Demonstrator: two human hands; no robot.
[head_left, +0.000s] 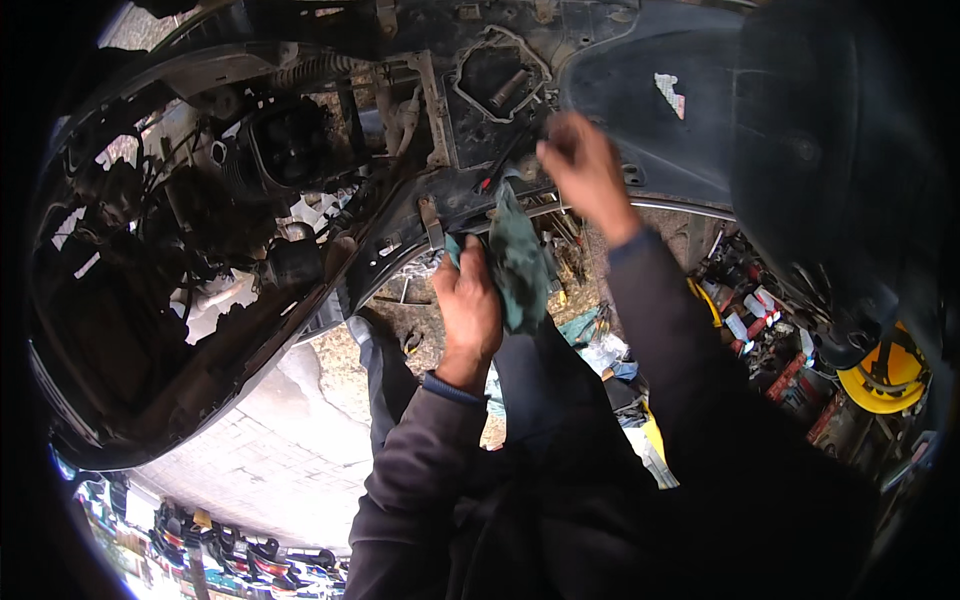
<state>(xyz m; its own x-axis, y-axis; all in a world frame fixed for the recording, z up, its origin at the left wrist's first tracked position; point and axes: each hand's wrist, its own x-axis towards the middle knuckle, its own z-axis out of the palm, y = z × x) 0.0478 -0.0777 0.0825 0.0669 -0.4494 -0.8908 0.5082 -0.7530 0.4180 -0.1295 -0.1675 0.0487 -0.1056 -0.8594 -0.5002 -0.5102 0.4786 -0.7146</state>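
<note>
A stained green cloth rag [520, 265] hangs over the near edge of a dark vehicle body panel [640, 130]. My left hand [470, 305] is closed on the rag's left part, its thumb and fingers pressed together at the panel edge. My right hand [588, 175] is above the panel, just right of the rag's upper end. Its fingers look curled but are blurred, so whether they hold anything is unclear. Between the hands, a thin dark piece with a red tip [485, 185] lies on the panel.
Left of my hands gapes an open bay with dark machinery [290, 140] and hoses. A brownish cylinder [510, 88] lies inside a raised outline on the panel. Below right are piled tools and parts [750, 320] and a yellow round object [885, 375]. Parked motorcycles [240, 560] line the lower left.
</note>
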